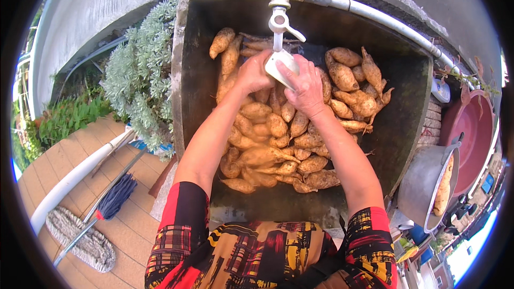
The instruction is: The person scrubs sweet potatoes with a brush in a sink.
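Observation:
A concrete sink basin (184, 91) holds a heap of sweet potatoes (278, 150). Over the heap, under the white tap (279, 21), both hands close on one pale white object (279, 64). My left hand (252, 72) grips its left side and my right hand (305, 88) wraps it from the right. I cannot tell what the pale object is. A white pipe (375, 16) runs from the tap along the basin's far right rim.
A silvery bush (142, 75) grows left of the basin. A folded umbrella (112, 200), a white pole (75, 176) and a woven mat (80, 238) lie on the tiled floor at left. At right stand a metal pot (423, 182) holding a sweet potato and a red tub (474, 128).

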A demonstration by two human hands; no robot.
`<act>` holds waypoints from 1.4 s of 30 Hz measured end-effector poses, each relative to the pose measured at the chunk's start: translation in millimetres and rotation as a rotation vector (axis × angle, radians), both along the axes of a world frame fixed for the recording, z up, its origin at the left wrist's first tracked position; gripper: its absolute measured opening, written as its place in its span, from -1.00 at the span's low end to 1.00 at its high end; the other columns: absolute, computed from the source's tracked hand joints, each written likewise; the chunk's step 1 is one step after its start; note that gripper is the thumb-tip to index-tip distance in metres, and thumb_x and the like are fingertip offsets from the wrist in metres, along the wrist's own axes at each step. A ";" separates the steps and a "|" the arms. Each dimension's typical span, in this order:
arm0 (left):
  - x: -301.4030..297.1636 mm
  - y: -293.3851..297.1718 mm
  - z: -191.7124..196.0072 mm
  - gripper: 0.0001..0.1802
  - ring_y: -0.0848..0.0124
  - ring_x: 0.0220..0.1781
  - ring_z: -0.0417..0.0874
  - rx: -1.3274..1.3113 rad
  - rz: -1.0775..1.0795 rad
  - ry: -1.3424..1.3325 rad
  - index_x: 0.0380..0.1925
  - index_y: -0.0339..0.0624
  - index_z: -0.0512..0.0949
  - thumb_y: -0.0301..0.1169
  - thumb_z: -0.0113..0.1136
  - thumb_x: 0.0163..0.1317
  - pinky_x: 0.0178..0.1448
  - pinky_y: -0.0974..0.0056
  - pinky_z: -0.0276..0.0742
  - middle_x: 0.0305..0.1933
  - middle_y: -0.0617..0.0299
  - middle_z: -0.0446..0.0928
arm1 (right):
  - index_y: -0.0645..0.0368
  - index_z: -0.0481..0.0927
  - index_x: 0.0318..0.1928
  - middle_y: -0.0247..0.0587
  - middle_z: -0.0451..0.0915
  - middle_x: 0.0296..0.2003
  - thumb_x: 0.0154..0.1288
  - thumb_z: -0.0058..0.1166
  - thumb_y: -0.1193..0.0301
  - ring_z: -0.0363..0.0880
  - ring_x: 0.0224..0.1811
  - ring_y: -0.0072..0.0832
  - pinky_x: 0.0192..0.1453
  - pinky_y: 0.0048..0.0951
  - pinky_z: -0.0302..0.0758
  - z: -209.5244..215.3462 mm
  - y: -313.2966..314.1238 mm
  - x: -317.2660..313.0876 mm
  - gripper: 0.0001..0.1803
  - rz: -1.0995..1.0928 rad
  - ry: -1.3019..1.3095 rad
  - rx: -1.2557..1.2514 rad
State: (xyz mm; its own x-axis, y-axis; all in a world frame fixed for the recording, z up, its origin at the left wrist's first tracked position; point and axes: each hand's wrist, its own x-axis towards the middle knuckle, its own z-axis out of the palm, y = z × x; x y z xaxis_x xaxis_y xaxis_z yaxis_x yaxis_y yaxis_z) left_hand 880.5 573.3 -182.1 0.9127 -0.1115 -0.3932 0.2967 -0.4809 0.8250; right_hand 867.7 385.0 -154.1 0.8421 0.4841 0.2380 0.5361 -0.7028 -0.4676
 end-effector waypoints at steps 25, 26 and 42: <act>18.2 5.5 21.3 -0.35 0.15 0.00 0.65 -0.024 -0.175 0.184 -0.06 -0.15 0.58 -0.42 0.33 -0.37 0.10 0.20 0.50 -0.09 0.04 0.65 | -0.20 0.55 0.15 -0.06 0.42 0.10 -0.20 0.20 0.47 0.39 0.00 -0.08 0.03 -0.15 0.37 -13.1 -36.2 17.2 -0.27 -0.126 0.121 -0.087; 17.8 7.5 21.0 -0.35 0.14 0.00 0.65 -0.043 -0.167 0.208 -0.07 -0.14 0.59 -0.43 0.33 -0.38 0.09 0.20 0.50 -0.10 0.04 0.65 | -0.20 0.56 0.14 -0.06 0.42 0.10 -0.20 0.20 0.48 0.40 0.00 -0.08 0.03 -0.15 0.36 -14.9 -39.3 17.9 -0.28 -0.153 0.125 -0.123; 12.2 19.4 -2.5 -0.25 0.41 -0.19 0.60 -0.278 -0.103 0.227 -0.03 -0.16 0.56 -0.60 0.27 -0.48 -0.06 0.32 0.51 -0.21 0.24 0.63 | -0.16 0.58 0.09 -0.04 0.41 0.07 -0.28 0.20 0.54 0.40 0.00 -0.03 0.03 -0.11 0.37 -2.3 -11.4 15.0 -0.26 0.056 0.149 0.100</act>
